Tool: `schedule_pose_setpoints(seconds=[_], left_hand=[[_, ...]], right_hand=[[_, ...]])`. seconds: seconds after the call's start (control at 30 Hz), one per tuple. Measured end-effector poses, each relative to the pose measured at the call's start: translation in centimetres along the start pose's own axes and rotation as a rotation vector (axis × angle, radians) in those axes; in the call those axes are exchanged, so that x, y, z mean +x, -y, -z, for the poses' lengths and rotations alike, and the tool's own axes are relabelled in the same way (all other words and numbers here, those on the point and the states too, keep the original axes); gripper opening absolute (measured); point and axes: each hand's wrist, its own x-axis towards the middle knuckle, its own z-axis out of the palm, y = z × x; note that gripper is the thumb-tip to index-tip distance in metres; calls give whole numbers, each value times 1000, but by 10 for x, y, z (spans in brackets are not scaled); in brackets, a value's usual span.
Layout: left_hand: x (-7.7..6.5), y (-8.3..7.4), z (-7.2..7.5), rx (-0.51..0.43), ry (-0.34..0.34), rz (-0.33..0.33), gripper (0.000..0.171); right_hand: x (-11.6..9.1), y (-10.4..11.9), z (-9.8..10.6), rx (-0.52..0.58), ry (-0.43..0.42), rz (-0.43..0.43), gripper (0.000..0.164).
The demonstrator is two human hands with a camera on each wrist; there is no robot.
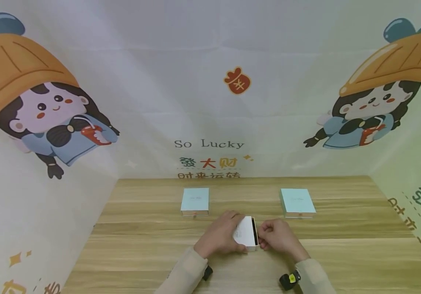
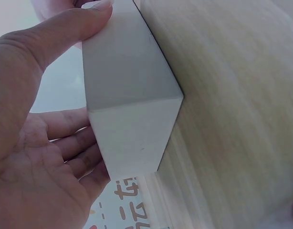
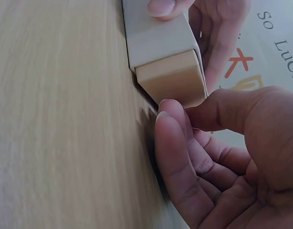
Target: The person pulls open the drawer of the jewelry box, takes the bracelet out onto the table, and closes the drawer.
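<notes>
A small white drawer box lies on the table between the two hands. My left hand grips its sleeve, thumb on the near side and fingers round the far side, as the left wrist view also shows. From the right end a pale orange drawer sticks out a little, and a dark strip of its inside is visible from above. My right hand has thumb and forefinger pinched together at the middle of that drawer's front. Whatever small tab lies between these fingertips is hidden by them.
Two light blue drawer boxes stand farther back on the wood-patterned table, one at the left and one at the right. Behind and at both sides hangs a printed white cloth.
</notes>
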Motion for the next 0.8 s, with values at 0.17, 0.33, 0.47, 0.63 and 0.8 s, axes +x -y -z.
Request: schedule_pose_setpoints(seconds=[0.17, 0.33, 0.47, 0.63, 0.8], left_hand=[[1, 1, 0, -6, 2, -1, 95], [-1, 1, 1, -27, 9, 3, 96], [-2, 0, 2, -42, 7, 11, 96], [-3, 0, 2, -35, 3, 7, 97], [-4, -1, 2, -39, 6, 14, 97]], right_hand=[[-2, -1, 3, -10, -1, 10, 13], [-5, -3, 7, -26, -8, 12, 15], [-7, -5, 11, -28, -17, -8, 15], [-12, -6, 16, -51, -39, -27, 13], [-16, -9, 22, -61, -56, -31, 12]])
